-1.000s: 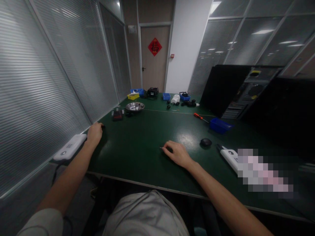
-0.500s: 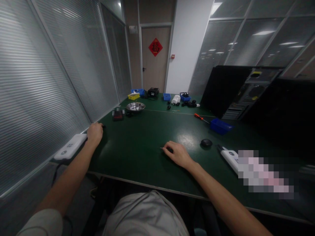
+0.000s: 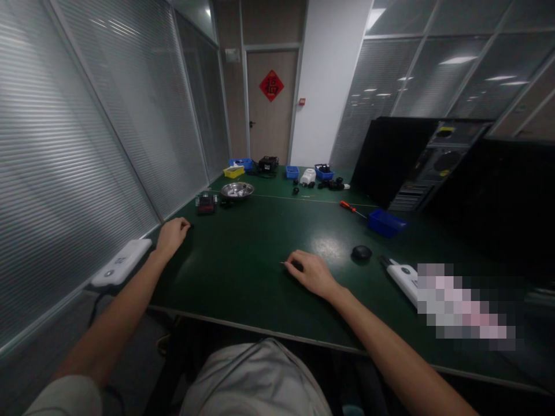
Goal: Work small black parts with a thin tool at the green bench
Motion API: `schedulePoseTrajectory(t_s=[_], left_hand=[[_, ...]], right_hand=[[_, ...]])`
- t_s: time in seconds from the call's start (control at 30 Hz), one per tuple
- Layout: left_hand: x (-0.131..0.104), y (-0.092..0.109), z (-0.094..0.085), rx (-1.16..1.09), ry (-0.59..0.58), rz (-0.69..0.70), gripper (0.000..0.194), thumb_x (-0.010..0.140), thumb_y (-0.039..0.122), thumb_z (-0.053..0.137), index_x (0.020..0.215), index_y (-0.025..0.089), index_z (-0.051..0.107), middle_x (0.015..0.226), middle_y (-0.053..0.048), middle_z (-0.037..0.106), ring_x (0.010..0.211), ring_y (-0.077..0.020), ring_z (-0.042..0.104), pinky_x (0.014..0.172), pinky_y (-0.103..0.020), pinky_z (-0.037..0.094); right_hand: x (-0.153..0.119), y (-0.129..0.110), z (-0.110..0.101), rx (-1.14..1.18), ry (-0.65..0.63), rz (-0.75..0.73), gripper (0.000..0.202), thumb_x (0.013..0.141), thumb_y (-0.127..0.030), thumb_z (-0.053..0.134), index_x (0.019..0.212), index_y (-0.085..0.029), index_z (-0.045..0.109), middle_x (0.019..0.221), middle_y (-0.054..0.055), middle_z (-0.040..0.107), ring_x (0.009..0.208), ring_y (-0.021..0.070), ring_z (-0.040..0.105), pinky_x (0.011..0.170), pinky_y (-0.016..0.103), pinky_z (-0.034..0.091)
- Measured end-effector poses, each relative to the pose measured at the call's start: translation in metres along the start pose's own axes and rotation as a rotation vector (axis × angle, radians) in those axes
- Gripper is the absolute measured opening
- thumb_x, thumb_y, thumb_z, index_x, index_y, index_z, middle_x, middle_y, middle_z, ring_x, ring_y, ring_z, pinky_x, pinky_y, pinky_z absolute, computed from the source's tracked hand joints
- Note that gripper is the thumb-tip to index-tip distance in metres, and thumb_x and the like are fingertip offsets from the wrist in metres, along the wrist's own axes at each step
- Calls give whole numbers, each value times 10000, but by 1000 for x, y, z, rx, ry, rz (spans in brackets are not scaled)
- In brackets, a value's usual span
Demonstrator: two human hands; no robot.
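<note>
At the left of the green table (image 3: 243,248), my left hand (image 3: 174,234) is closed in a pinch, with a small dark bit at its fingertips too small to name. A white device (image 3: 124,263) lies nearer me, beside my left wrist. My right hand (image 3: 311,270) rests on the table near the middle, thumb and fingertips pinched on a small thin, light-tipped item that I cannot make out. A round black object (image 3: 361,252) sits to the right of my right hand.
Further back are a metal bowl (image 3: 237,190), a dark box (image 3: 206,203), a yellow tray (image 3: 234,172) and several small black parts. On the right are an orange screwdriver (image 3: 348,205), a blue bin (image 3: 385,223), another white device (image 3: 403,280) and a black computer case (image 3: 394,156).
My left hand has moved a little to the right, away from the white device, with the dark bit at its fingertips. My right hand has hardly moved; the view has shifted slightly.
</note>
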State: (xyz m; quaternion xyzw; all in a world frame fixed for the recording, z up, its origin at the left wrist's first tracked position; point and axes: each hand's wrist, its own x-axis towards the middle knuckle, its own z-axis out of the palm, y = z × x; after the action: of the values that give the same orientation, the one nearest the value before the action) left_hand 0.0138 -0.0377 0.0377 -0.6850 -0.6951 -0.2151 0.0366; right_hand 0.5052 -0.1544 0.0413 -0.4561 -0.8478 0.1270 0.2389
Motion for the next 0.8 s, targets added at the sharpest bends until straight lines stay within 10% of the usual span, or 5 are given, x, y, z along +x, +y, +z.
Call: schedulePoseTrajectory(t_s=[0.4, 0.8], left_hand=[[-73, 232, 33, -691, -463, 724, 201, 966, 355, 641, 999, 172, 718, 1001, -58, 689, 867, -162, 629, 796, -275, 480], [-81, 237, 39, -732, -454, 684, 236, 961, 315, 653, 1151, 194, 720, 1030, -53, 665, 799, -138, 588, 725, -258, 462]], right_hand=[[0, 1, 2, -21, 13, 8, 198, 1034, -379, 546, 972, -247, 681, 934, 13, 686, 804, 162, 634, 724, 275, 418], [0, 6, 5, -52, 57, 69, 173, 1002, -353, 587, 925, -243, 696, 901, 6, 674, 790, 156, 627, 682, 264, 380]])
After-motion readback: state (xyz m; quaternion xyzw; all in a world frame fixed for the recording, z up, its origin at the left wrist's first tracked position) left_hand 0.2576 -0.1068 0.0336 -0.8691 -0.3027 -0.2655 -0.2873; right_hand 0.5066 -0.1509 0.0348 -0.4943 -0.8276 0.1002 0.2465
